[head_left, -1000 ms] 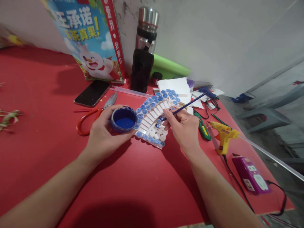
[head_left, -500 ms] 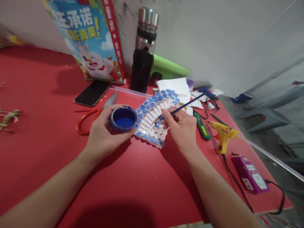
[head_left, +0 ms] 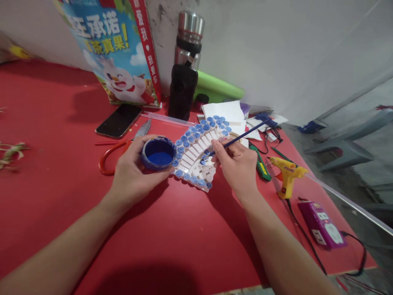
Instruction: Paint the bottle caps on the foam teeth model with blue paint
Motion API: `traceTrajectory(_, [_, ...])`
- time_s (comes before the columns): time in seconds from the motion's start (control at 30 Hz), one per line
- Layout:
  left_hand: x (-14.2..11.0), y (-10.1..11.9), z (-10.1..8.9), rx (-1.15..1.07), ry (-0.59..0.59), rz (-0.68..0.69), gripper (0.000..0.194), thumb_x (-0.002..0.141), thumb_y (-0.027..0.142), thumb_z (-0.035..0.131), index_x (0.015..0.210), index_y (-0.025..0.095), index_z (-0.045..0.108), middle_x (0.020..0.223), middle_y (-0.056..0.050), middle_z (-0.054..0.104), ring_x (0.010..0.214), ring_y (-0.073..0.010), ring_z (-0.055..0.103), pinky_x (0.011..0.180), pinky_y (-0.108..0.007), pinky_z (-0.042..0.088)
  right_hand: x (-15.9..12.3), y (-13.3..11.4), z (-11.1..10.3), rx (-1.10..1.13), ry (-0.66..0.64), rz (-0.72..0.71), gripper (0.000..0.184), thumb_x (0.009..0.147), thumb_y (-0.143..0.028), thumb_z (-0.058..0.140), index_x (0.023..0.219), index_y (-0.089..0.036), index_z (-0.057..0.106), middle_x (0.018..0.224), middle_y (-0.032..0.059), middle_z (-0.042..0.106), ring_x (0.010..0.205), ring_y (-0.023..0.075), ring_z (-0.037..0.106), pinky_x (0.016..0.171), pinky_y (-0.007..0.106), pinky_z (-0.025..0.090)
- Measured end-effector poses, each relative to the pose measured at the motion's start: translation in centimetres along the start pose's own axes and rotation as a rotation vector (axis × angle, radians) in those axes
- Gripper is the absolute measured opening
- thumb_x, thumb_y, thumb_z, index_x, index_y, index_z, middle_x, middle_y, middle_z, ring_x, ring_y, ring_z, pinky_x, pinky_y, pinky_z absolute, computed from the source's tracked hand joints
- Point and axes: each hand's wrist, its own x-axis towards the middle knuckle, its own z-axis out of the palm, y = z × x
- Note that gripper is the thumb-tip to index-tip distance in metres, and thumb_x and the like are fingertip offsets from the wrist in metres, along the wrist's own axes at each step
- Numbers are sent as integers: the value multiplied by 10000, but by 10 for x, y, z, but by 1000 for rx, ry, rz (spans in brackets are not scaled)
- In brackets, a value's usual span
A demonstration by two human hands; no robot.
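Note:
My left hand (head_left: pixel 133 174) is wrapped round a small round pot of blue paint (head_left: pixel 159 154), held just above the red table (head_left: pixel 61 164). My right hand (head_left: pixel 238 166) pinches a thin blue paintbrush (head_left: pixel 238 139), its tip resting on a fan-shaped white model (head_left: pixel 196 153) that lies between the hands. The model has rows of small round pieces; those along its edges are blue and several in the middle are white.
Red-handled scissors (head_left: pixel 115 153) and a black phone (head_left: pixel 119 120) lie behind my left hand. A printed box (head_left: pixel 116 53), a steel flask (head_left: pixel 186 65) and a green roll (head_left: pixel 219 87) stand at the wall. A yellow glue gun (head_left: pixel 287 174), a green knife (head_left: pixel 260 164) and a purple power strip (head_left: pixel 322 223) lie at right.
The brush tip has shifted slightly among the small round pieces in the model's middle. My left hand and the paint pot have stayed nearly still.

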Motion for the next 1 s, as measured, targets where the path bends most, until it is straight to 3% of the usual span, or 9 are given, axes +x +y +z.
traceTrajectory(1.0, [-2, -2, -3, 61, -15, 10, 595, 705, 324, 937, 1243, 209, 711, 1259, -57, 770, 1165, -260, 736, 1073, -402, 568, 3, 7, -12, 96, -38, 49, 388, 965, -454, 765, 673, -199, 740, 579, -5, 733, 473, 122, 679, 509, 226, 536])
